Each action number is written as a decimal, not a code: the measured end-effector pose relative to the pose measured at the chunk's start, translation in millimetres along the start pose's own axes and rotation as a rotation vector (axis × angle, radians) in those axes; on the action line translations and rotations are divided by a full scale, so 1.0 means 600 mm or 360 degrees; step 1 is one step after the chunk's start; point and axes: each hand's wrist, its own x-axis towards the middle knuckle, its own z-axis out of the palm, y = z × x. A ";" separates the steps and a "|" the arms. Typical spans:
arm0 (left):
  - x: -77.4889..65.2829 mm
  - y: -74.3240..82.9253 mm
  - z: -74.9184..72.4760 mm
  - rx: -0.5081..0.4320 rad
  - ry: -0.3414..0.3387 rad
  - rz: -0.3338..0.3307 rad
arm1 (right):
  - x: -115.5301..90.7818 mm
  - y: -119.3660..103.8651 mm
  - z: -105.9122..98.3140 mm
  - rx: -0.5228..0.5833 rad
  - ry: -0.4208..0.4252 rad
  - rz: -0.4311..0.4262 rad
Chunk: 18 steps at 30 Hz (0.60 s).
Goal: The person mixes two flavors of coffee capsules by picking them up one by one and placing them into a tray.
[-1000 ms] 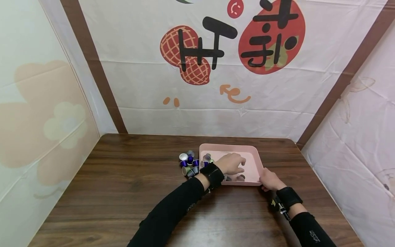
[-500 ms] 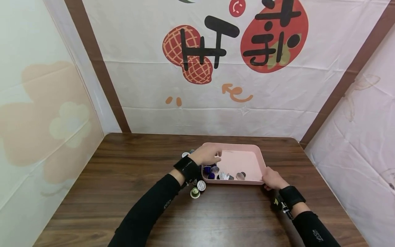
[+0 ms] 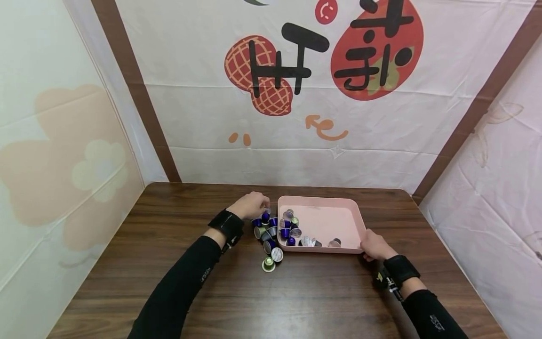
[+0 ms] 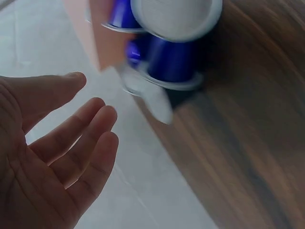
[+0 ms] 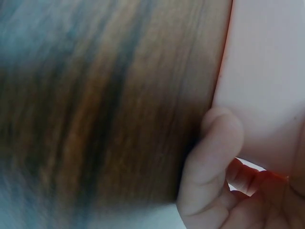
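My left hand point(image 3: 250, 205) is at the far end of a loose pile of coffee capsules point(image 3: 271, 231) on the table, left of the pink tray point(image 3: 322, 201). In the left wrist view its fingers are loosely bent, thumb apart from them, with nothing between. A blue capsule point(image 4: 171, 62) and a capsule with a pale lid point(image 4: 178, 16) show beyond the fingertips. My right hand point(image 3: 377, 246) grips the tray's near right corner, thumb on the outer wall point(image 5: 267, 95) in the right wrist view. Several blue and silver capsules point(image 3: 285, 232) lie inside the tray, mostly along its left side.
A green capsule point(image 3: 268, 264) and a white-lidded one point(image 3: 277, 254) lie at the pile's near end. Inside the tray, one capsule point(image 3: 334, 243) lies apart near the front wall. Behind the wooden table point(image 3: 190, 282) hangs a printed white cloth point(image 3: 195, 117).
My left hand has moved left from over the tray to the far side of the capsule pile, uncovering the capsules in the tray. The right hand has stayed at the tray's corner.
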 end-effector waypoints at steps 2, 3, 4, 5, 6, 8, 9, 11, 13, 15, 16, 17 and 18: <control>-0.003 -0.011 0.003 0.0019 -0.0016 -0.0039 | 0.000 0.000 -0.001 0.0003 -0.0004 0.0004; -0.005 -0.016 0.005 0.0027 -0.0028 -0.0059 | 0.000 0.000 -0.001 0.0001 -0.0003 0.0007; -0.006 -0.020 0.008 0.0034 -0.0039 -0.0075 | 0.000 0.000 -0.001 0.0003 -0.0006 0.0010; -0.007 -0.025 0.011 0.0037 -0.0049 -0.0091 | 0.000 0.000 -0.002 0.0005 -0.0008 0.0013; -0.008 -0.028 0.015 0.0030 -0.0055 -0.0109 | 0.000 -0.001 -0.002 0.0006 -0.0012 0.0019; -0.010 -0.034 0.020 0.0014 -0.0061 -0.0130 | 0.000 -0.001 -0.002 0.0005 -0.0013 0.0022; -0.010 -0.037 0.023 0.0007 -0.0064 -0.0133 | -0.001 -0.002 -0.001 0.0006 -0.0015 0.0023; -0.011 -0.041 0.027 -0.0010 -0.0058 -0.0133 | -0.002 -0.003 -0.002 0.0011 -0.0018 0.0021; -0.012 -0.043 0.029 -0.0019 -0.0042 -0.0122 | -0.002 -0.002 -0.001 0.0010 -0.0016 0.0024; -0.012 -0.046 0.029 -0.0029 -0.0024 -0.0108 | -0.002 -0.002 -0.001 0.0010 -0.0016 0.0018; -0.012 -0.046 0.030 -0.0034 -0.0016 -0.0103 | -0.001 -0.002 -0.001 0.0008 -0.0015 0.0020; -0.012 -0.047 0.029 -0.0035 -0.0009 -0.0100 | -0.001 -0.001 -0.001 0.0006 -0.0016 0.0017; -0.012 -0.048 0.029 -0.0037 -0.0005 -0.0103 | 0.000 -0.001 -0.001 0.0005 -0.0014 0.0023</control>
